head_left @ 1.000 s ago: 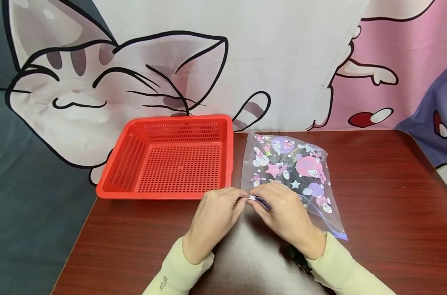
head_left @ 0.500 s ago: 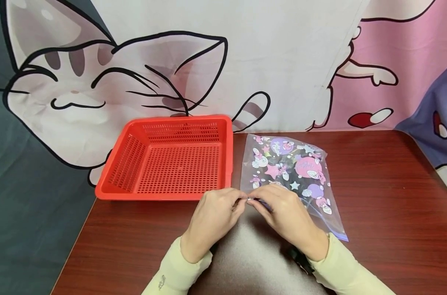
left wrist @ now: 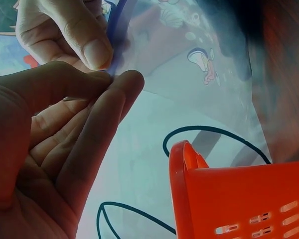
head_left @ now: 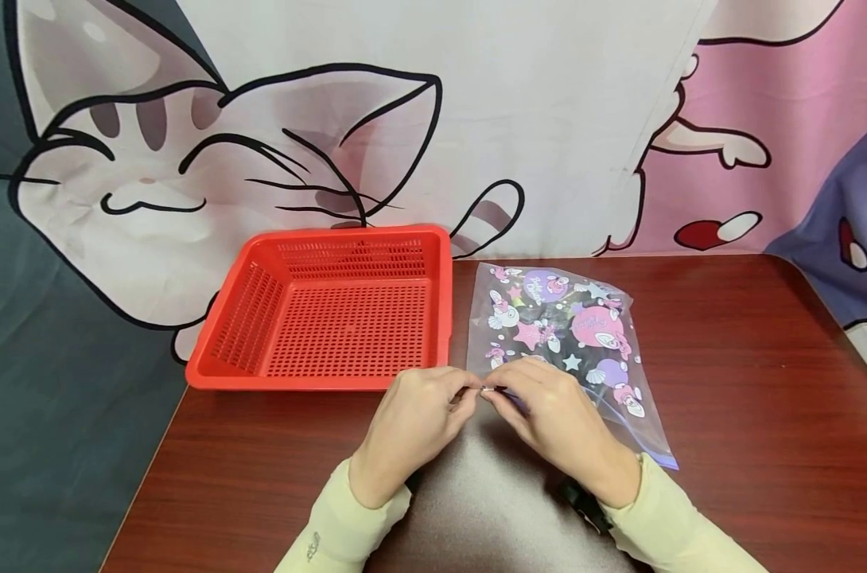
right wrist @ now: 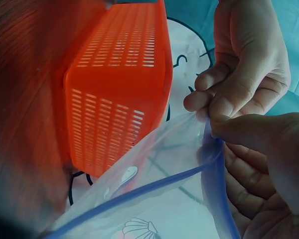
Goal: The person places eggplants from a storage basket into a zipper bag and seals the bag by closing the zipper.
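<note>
A clear zip bag (head_left: pixel 526 334) printed with pink, purple and white cartoon figures lies on the table, its near corner raised between both hands. My left hand (head_left: pixel 415 426) pinches the very end of the bag's purple-blue zip strip (right wrist: pixel 221 174) between thumb and forefinger. Right beside it, the thumb and forefinger of my right hand (head_left: pixel 555 414) pinch the same strip, the two sets of fingertips meeting. In the right wrist view the bag's mouth gapes, with the two zip edges apart below the fingers. The small bit of strip under the fingertips is hidden.
A red plastic basket (head_left: pixel 441 318) with perforated walls stands left of the bag, at the back of the brown wooden table (head_left: pixel 734 382). Behind the table hangs a cloth backdrop (head_left: pixel 548 103) with a cartoon cat. A dark strap (head_left: pixel 580 505) shows under the right wrist.
The fingertips of the right hand have shifted slightly toward the left hand. Less of the zip strip shows between the hands than a second ago. The basket stays in place.
</note>
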The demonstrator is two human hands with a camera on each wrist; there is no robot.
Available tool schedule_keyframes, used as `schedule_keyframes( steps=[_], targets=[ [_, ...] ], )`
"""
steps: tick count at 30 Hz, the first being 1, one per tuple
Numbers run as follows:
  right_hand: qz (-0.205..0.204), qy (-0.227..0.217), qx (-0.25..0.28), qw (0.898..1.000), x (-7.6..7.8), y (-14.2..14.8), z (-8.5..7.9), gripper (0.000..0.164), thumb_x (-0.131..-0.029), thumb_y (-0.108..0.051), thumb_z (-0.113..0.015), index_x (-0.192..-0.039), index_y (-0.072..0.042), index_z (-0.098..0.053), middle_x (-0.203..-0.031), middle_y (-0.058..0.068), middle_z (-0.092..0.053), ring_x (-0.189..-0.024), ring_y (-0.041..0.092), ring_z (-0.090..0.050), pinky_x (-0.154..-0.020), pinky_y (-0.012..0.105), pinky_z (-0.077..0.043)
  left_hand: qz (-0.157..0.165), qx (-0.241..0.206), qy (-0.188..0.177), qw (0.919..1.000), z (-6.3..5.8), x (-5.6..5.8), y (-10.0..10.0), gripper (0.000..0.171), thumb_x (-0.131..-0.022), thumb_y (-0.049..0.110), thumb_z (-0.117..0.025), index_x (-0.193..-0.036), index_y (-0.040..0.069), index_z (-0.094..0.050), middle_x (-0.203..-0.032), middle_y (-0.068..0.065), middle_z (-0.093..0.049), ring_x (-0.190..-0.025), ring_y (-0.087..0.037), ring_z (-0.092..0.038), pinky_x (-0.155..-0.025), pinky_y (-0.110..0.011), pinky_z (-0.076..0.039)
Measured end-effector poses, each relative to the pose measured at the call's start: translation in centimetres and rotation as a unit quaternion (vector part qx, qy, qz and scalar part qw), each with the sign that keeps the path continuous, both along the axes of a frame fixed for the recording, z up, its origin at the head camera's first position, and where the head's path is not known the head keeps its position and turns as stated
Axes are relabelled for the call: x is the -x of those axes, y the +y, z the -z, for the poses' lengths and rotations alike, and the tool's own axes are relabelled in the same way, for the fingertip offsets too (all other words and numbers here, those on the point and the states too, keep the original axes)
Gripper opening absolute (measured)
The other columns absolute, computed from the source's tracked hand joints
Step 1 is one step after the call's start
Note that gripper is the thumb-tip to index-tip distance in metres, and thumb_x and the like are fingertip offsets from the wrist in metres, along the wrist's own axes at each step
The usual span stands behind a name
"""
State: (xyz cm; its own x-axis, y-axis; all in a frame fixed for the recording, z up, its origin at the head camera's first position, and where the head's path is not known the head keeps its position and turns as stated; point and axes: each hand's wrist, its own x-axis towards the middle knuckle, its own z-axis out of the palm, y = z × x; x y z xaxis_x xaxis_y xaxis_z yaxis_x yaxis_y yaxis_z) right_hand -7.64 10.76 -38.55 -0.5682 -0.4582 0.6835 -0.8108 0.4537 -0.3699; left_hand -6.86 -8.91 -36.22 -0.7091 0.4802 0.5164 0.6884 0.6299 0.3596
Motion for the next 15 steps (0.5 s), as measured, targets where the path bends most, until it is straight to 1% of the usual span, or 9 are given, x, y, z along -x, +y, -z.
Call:
schedule_keyframes(
  steps=[4, 9, 15],
  targets=[
    [-0.004, 0.001, -0.003, 1.0, 0.03, 0.11, -0.05, 0.025, -0.104, -0.025, -0.056, -0.096, -0.008, -0.072, -0.091, 0.0, -0.071, -0.085, 0.017, -0.067, -0.078, 0.034, -0.055, 0.002, -0.001, 0.0, 1.0, 0.0, -0.01, -0.03, 0.008, -0.084, 0.003, -0.073, -0.089, 0.008, -0.077, -0.086, 0.001, -0.075, -0.07, -0.006, -0.069, -0.061, -0.022, -0.054],
    [-0.008, -0.002, -0.002, 1.0, 0.07, 0.22, -0.07, 0.023, -0.103, -0.024, -0.057, -0.095, -0.009, -0.072, -0.091, 0.0, -0.071, -0.086, 0.017, -0.067, -0.078, 0.033, -0.055, 0.006, -0.005, -0.003, 1.0, -0.02, 0.02, -0.11, 0.009, -0.083, 0.002, -0.072, -0.088, 0.008, -0.077, -0.085, 0.001, -0.075, -0.066, -0.004, -0.066, -0.058, -0.02, -0.052],
    [-0.01, -0.004, 0.003, 1.0, 0.08, 0.41, 0.04, 0.019, -0.101, -0.021, -0.058, -0.092, -0.008, -0.07, -0.089, 0.0, -0.07, -0.083, 0.016, -0.066, -0.074, 0.032, -0.055, 0.011, -0.009, -0.006, 0.9999, 0.03, 0.15, -0.16, 0.01, -0.082, 0.002, -0.071, -0.087, 0.008, -0.077, -0.084, 0.002, -0.075, -0.062, -0.003, -0.061, -0.056, -0.017, -0.05]
  ],
)
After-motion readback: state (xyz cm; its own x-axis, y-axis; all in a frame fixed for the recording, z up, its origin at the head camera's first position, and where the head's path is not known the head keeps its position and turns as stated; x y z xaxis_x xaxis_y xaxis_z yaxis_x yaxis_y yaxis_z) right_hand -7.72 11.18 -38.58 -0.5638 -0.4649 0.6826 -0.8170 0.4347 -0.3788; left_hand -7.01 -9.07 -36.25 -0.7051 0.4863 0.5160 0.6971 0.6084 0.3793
